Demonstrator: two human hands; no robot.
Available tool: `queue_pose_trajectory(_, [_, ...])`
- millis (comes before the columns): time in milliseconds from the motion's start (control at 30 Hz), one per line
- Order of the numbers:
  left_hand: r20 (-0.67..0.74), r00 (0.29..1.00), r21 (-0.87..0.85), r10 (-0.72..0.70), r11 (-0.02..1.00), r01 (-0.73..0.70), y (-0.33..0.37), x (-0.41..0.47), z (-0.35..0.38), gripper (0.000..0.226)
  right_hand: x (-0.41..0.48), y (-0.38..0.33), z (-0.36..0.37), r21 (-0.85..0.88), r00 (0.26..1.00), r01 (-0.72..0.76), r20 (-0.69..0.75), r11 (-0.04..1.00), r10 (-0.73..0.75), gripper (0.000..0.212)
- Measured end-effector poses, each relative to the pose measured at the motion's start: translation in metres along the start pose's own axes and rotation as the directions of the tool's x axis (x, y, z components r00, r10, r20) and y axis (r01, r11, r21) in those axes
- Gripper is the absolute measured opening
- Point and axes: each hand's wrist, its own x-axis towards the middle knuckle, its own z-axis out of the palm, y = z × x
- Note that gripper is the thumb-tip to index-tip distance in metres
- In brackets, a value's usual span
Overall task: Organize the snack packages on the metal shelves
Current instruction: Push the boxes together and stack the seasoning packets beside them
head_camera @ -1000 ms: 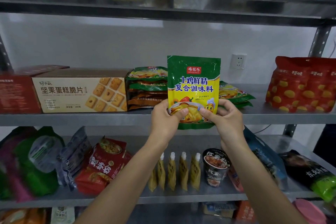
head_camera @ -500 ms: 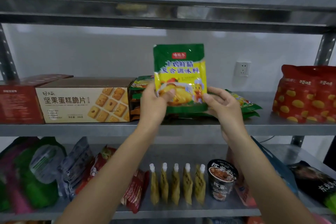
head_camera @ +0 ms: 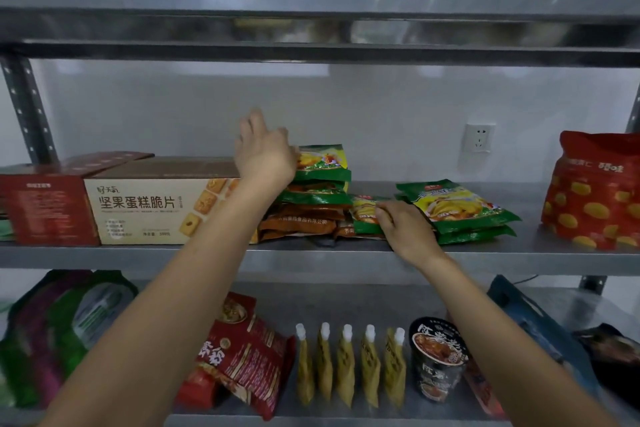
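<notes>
The landmark here is the cake box (head_camera: 162, 210), lying long-side forward on the middle shelf (head_camera: 311, 255). Just right of the box stands a stack (head_camera: 311, 204) of flat packets, brown ones below and green ones above. The left hand (head_camera: 265, 158) rests on the top green packet (head_camera: 323, 159) of that stack, fingers spread and loosely curled over its left edge; whether it pinches the packet or only presses it, I cannot tell. Further right of the box, beside the stack's foot, the right hand (head_camera: 405, 229) lies on a small green packet (head_camera: 365, 215), fingertips touching its right side, not closed around it. Beyond that hand sits a second pile of green packets (head_camera: 457, 208), and far right of the box a red bag (head_camera: 595, 191) stands upright.
</notes>
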Motion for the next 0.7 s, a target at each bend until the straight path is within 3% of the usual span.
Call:
queue_pose_trajectory(67, [-0.046,0.98,-0.084,0.193,0.977,-0.196,0.001,-0.006,0.004,0.044,0.001,0.004,0.003,-0.03,1.0,0.01,0.023,0.999,-0.01,0.036])
queue_pose_trajectory(133, [0.121,0.952,-0.065,0.282,0.959,-0.276,0.003,-0.01,0.015,0.05,0.003,0.009,0.005,-0.089,0.996,0.011,0.093,0.996,-0.003,0.044])
queue_pose_trajectory(167, [0.175,0.94,-0.01,0.293,0.955,-0.296,0.002,-0.011,0.022,0.052,0.002,0.01,0.004,-0.117,0.992,0.016,0.129,0.993,0.0,0.048])
queue_pose_trajectory(233, [0.151,0.941,0.064,0.303,0.947,-0.315,-0.002,-0.012,0.03,0.054,0.001,0.009,0.002,-0.138,0.985,0.03,0.173,0.99,-0.005,0.054])
queue_pose_trajectory(467, [0.236,0.921,0.066,0.308,0.941,-0.332,-0.001,-0.006,0.027,0.059,-0.01,0.001,-0.011,-0.129,0.988,0.053,0.149,0.99,-0.033,0.068])
queue_pose_trajectory(500, [0.198,0.923,0.073,0.331,0.934,-0.351,-0.001,-0.01,0.028,0.06,-0.013,0.001,-0.013,-0.131,0.992,0.05,0.123,0.99,-0.034,0.068])
queue_pose_trajectory(567, [-0.044,0.918,0.048,0.395,0.918,-0.393,-0.004,-0.026,0.032,0.057,-0.019,0.0,-0.015,-0.155,0.998,0.049,0.035,0.987,-0.044,0.068])
queue_pose_trajectory(633, [-0.355,0.823,-0.034,0.443,0.874,-0.485,-0.007,-0.052,0.042,0.047,-0.026,-0.002,-0.017,-0.185,0.998,0.036,-0.05,0.982,-0.046,0.067])
queue_pose_trajectory(700, [-0.542,0.7,-0.071,0.465,0.804,-0.59,-0.009,-0.08,0.06,0.037,-0.033,-0.005,-0.02,-0.205,0.993,0.038,-0.104,0.978,-0.061,0.067])
